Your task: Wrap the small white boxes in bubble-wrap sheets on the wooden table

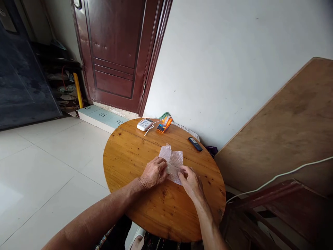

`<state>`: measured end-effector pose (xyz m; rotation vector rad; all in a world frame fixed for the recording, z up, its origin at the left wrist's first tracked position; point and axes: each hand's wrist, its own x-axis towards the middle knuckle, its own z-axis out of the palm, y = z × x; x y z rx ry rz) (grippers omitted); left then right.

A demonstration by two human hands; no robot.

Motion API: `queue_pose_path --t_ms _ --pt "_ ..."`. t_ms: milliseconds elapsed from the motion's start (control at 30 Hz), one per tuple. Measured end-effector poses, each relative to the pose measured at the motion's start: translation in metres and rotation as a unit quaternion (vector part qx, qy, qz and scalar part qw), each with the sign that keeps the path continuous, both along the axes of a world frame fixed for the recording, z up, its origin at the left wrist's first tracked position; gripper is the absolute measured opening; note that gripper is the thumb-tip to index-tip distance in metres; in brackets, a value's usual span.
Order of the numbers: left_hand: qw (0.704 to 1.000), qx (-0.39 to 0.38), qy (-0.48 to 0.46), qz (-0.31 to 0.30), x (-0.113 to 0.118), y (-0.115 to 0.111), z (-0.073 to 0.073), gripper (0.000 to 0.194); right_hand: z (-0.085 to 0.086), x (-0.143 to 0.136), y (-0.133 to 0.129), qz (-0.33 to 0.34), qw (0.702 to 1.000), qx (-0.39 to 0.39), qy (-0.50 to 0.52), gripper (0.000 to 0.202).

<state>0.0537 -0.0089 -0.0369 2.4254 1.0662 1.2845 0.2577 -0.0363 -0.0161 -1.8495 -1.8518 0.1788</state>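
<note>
A piece of clear bubble wrap [177, 158] lies folded on the round wooden table [125, 152], its far end spreading into two flaps. At its left edge my left hand [155, 171] is closed, fingers curled onto the plastic. My right hand [191, 181] pinches the right edge between thumb and fingers. Something pale seems to show through the wrap between my hands, too unclear to name.
Toward the table's far edge are a white device [144, 124] with a cable and an orange tape dispenser [164, 124]. A dark remote control [195, 143] lies at the right. A wall and brown board [283, 128] stand beyond; a pale cable [275, 177] runs at right.
</note>
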Motion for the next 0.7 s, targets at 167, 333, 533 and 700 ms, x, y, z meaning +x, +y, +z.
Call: queue_pose_path --t_ms 167,333,533,700 --pt "1.0 -0.016 0.009 0.004 0.0 -0.001 0.002 0.014 0.002 -0.002 -0.009 -0.015 0.999 -0.029 0.024 0.034" --pt "1.0 -0.02 0.012 0.004 0.0 -0.001 0.001 0.015 -0.003 -0.007 -0.004 -0.023 0.998 0.011 0.05 0.03" --pt "1.0 -0.008 0.006 0.002 0.0 0.001 -0.002 0.013 -0.013 -0.004 0.0 -0.038 0.991 0.073 0.102 0.021" --pt "1.0 -0.01 0.009 0.002 0.0 0.0 -0.001 0.013 -0.013 0.0 -0.003 -0.047 0.994 0.036 0.094 0.02"
